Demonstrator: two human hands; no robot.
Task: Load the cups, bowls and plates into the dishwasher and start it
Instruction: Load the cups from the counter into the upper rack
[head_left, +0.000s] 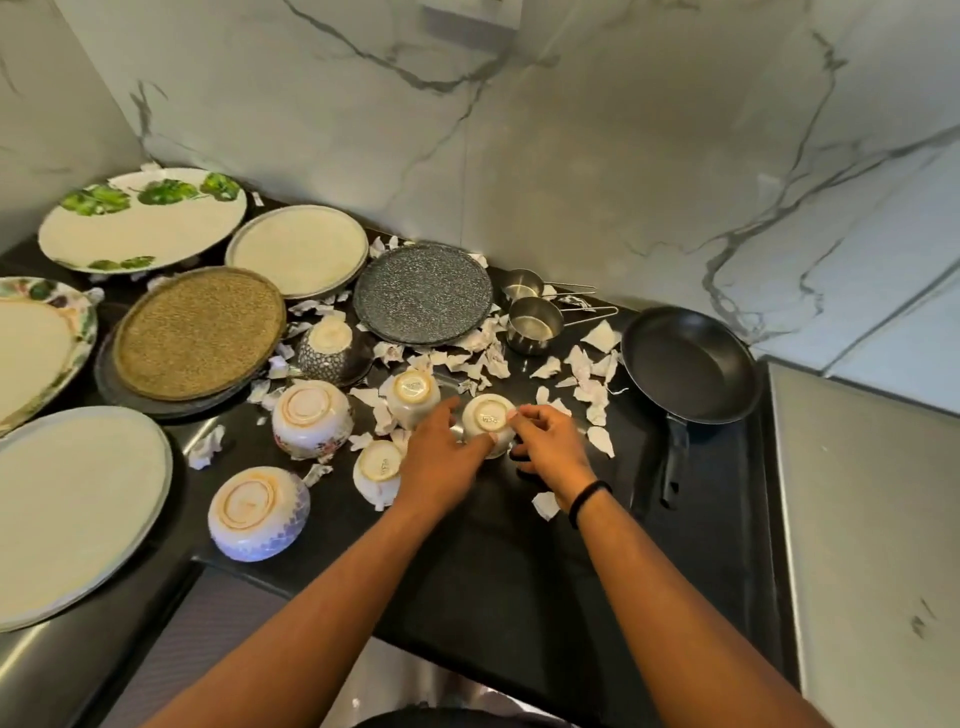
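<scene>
Loading appears barely begun, judging by how much crockery remains out; no dishwasher is in view. On the dark worktop (519, 561) plates lie spread at the left and rear: a leaf-patterned plate (143, 221), a pale plate (297, 251), a speckled grey plate (423, 293), a gold-textured plate (199, 331) and a large plain plate (72, 504) at the near left. Inverted bowls (311, 418) and small cups stand among torn paper scraps (592, 374). Both hands meet at one upturned white cup (488, 422) near the middle: the left hand (441, 457) has its fingers curled against the cup's left side, the right hand (550, 444) pinches its right rim. The cup rests on the worktop, not yet lifted. A second cup (413, 397) stands just beside it. A frying pan (688, 364) and steel measuring cups (535, 322) lie at the right, outside the task. All loading and starting remains.
</scene>
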